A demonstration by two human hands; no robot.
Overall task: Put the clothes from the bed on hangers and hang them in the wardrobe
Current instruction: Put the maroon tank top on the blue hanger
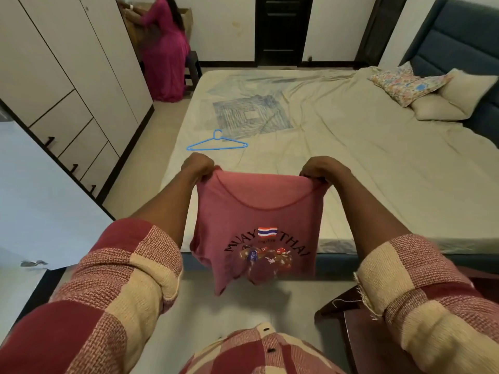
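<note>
Holding a pink top (256, 225) up by its two shoulders, the person stands at the foot of the bed (364, 168). The left hand (197, 167) has its fingers clenched round the left shoulder of the garment, and the right hand (322, 168) grasps the right shoulder in the same way, so the neckline sags in a curve between them. The top hangs free in front of the body, its lower edge over the floor just short of the mattress edge, and its printed front with the words MUAY THAI and a small flag faces the camera. A blue hanger (217, 143) lies flat on the sheet just beyond the left hand, apart from it, with its hook pointing away. The wardrobe (67, 85) stands along the left side of the room with its pale doors closed. Two pillows (432, 95) rest at the far right of the bed against a blue headboard (456, 41). Another person in a magenta dress (164, 58) is at the far corner beside the wardrobe.
</note>
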